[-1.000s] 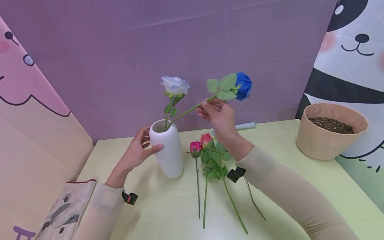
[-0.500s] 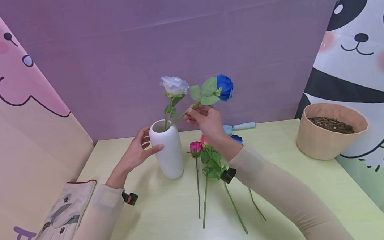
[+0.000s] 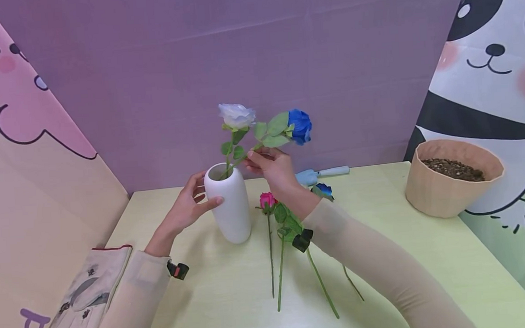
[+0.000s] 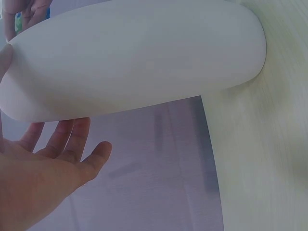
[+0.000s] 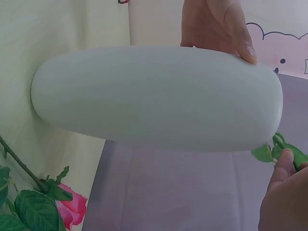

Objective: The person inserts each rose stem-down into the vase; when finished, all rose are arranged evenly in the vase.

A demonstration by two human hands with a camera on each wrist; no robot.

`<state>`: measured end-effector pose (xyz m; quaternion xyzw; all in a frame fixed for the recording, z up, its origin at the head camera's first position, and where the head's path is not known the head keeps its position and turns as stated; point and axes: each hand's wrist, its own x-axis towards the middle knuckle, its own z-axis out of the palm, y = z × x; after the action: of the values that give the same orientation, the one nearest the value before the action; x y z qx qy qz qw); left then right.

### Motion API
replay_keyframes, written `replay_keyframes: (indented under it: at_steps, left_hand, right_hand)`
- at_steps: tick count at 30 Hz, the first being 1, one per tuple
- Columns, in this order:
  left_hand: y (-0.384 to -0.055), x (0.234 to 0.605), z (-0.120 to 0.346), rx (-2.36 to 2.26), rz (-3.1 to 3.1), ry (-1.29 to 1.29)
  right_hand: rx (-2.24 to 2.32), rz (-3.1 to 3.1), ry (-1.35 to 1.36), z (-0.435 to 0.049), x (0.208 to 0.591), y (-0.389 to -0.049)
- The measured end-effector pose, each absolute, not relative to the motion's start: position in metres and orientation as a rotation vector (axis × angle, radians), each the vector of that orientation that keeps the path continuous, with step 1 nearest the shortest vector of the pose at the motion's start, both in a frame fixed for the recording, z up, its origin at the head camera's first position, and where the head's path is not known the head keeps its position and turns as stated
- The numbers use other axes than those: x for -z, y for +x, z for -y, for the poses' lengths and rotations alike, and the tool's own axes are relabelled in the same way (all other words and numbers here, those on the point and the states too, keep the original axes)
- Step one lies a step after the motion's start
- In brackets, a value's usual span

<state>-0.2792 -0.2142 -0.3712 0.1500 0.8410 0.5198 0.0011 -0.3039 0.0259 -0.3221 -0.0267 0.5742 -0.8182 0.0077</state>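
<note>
At far left, a pale grey fabric glove with dark red edging lies at the side of the pale yellow-green tabletop. Next comes the left hand, its grip closed around the upper part of a smooth, white, rounded vase: the thumb lies on the near side, and the other fingers reach behind. The vase stands on the tabletop. From its mouth rises a white, faintly bluish rose with green leaves. To the right, a bright blue rose leans outward; its green stem is pinched in the grip of the right hand, and the stem's lower end lies inside the vase's mouth. Below the right hand, on the tabletop, lie a deep pink rose with a thin dark stem, green leafy stems partly hidden by the right forearm, and a second blue rose. Behind these, near the far edge, lies a light blue trowel. At far right stands a tan, faceted pot containing dark granular soil, beside a printed black-and-white panda.
</note>
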Motion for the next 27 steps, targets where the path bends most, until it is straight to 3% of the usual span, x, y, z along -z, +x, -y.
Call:
replay_keyframes:
  at_steps: [27]
  left_hand:
    - [-0.2808, 0.3732, 0.2161, -1.630, -2.639, 0.479]
  right_hand:
    - [2.521, -1.854, -0.041, -0.0211, 0.3231, -0.3083]
